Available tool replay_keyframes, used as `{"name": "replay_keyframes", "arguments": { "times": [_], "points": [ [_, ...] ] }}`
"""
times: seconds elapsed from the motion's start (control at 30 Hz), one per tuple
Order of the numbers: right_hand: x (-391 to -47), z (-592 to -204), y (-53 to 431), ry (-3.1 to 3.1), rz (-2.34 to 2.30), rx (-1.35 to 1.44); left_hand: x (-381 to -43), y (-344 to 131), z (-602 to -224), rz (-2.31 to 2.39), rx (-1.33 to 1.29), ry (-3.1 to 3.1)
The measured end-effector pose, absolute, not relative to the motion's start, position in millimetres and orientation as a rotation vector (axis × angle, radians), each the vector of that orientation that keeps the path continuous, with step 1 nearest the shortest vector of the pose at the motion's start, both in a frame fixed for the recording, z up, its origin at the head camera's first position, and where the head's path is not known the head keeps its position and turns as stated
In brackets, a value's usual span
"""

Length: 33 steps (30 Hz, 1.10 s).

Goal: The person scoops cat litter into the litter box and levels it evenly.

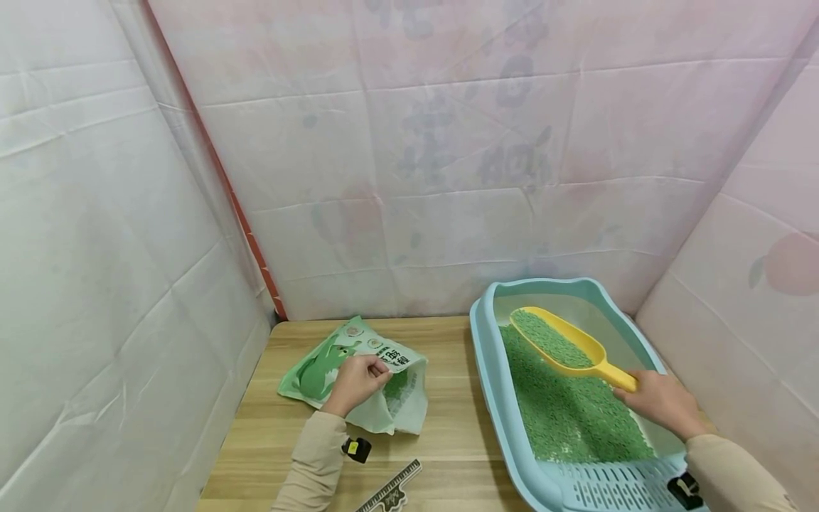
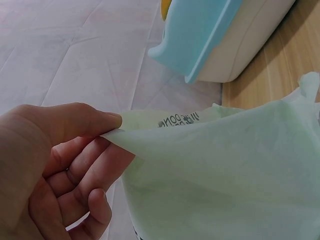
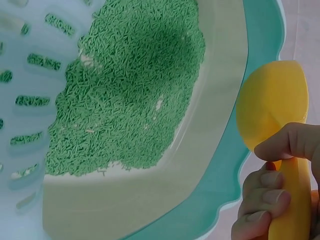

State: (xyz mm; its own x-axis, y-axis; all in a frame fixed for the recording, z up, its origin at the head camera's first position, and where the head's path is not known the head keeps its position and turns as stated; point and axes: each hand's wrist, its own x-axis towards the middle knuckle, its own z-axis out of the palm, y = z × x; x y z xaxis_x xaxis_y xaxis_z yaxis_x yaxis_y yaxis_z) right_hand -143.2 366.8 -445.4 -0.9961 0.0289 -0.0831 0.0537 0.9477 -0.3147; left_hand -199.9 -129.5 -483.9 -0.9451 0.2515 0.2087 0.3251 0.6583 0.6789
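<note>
Between thumb and forefinger, my left hand (image 1: 358,382) pinches the rim of a pale green litter bag (image 2: 225,170), which lies on its side with its mouth held apart. Green pellets show inside the opening. My right hand (image 1: 662,402) grips the handle of a yellow scoop (image 1: 563,345), heaped with green pellets, above a blue litter box (image 1: 489,370). Spread over the box floor is a layer of green cat litter (image 3: 135,95), with a few pale patches showing through. In the right wrist view the scoop's load is hidden.
A slotted blue grate (image 1: 608,487) covers the near end of the box. On the wooden table (image 1: 256,455) lies a black-and-white printed ruler-like piece (image 1: 390,491). Hung white sheeting (image 1: 448,178) stands behind and on both sides.
</note>
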Motion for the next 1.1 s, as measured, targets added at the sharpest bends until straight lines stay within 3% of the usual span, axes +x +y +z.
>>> {"name": "replay_keyframes", "arguments": {
  "times": [1.1],
  "points": [
    [-151, -447, 381, 2.956, -0.439, 0.122, -201, -129, -486, -1.141, -0.491, -2.757]
  ]
}}
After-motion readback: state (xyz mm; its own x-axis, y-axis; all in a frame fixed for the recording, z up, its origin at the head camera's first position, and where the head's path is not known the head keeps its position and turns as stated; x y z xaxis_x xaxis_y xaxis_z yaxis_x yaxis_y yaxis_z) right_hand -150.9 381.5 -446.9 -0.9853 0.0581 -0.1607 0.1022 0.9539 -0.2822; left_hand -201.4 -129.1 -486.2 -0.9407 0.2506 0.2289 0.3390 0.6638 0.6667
